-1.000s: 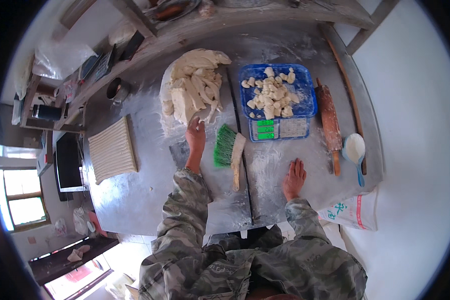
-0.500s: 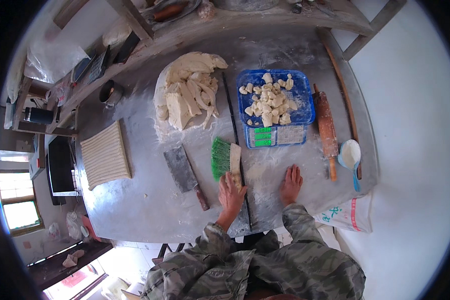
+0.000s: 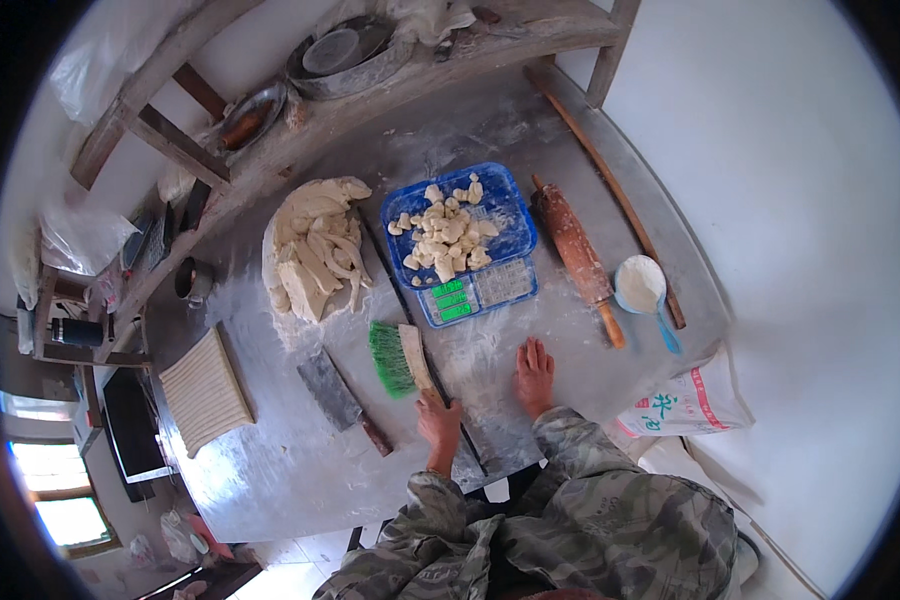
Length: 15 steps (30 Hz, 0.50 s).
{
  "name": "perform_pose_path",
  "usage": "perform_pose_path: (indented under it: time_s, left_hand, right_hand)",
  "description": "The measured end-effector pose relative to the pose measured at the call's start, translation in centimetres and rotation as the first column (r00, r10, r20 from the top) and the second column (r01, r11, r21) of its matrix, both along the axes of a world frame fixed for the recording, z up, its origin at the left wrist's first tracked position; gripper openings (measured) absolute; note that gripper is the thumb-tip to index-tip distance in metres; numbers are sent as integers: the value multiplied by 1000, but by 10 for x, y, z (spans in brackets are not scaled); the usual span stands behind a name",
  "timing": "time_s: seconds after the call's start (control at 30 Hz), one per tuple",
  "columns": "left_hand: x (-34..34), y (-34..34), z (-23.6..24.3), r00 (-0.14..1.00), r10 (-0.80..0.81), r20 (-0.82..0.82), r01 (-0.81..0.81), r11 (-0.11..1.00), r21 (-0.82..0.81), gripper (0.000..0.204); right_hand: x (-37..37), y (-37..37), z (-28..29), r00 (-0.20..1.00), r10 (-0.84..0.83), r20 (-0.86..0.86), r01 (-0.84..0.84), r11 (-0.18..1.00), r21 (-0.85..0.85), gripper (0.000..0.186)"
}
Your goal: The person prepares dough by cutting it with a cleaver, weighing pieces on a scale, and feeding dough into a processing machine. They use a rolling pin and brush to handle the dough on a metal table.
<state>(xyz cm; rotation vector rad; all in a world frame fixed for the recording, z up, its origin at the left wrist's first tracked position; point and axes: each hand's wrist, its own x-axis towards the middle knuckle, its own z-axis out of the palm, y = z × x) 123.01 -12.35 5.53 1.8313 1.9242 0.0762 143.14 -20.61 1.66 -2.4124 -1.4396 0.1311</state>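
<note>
My left hand (image 3: 438, 418) is closed on the handle end of a bench brush (image 3: 396, 360) with green bristles and a pale wooden back. The brush rests on the floury tabletop beside a thin dark rod (image 3: 451, 408). My right hand (image 3: 535, 378) lies flat on the table with fingers stretched out, holding nothing. To the left of the brush is a cleaver (image 3: 331, 390) with a dark blade and wooden handle. Beyond my hands, a blue tray (image 3: 510, 207) of small dough pieces (image 3: 448, 238) sits on a digital scale (image 3: 480, 293) with a lit green display.
A big dough mass (image 3: 305, 260) lies behind the cleaver, and ridged dough strips (image 3: 208, 392) are at left. On the right are a rolling pin (image 3: 574, 242), a flour-filled scoop (image 3: 639, 285) and a long wooden stick (image 3: 620, 205). A wooden shelf (image 3: 260, 165) borders the back.
The view has turned, so the table's things appear shifted left and tilted. My left hand stays on the brush handle. My right hand remains flat on the table.
</note>
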Motion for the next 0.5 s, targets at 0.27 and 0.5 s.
perform_pose_path:
  time_s: [0.27, 0.5]
  left_hand:
    - [3, 18, 20, 809, 239, 537, -163, 969, -186, 35]
    - [-5, 13, 29, 374, 455, 808, -315, 882, -350, 36]
  right_hand:
    - [-92, -18, 31, 141, 174, -975, -222, 965, 140, 40]
    - [-93, -51, 111, -146, -133, -980, -83, 989, -122, 32]
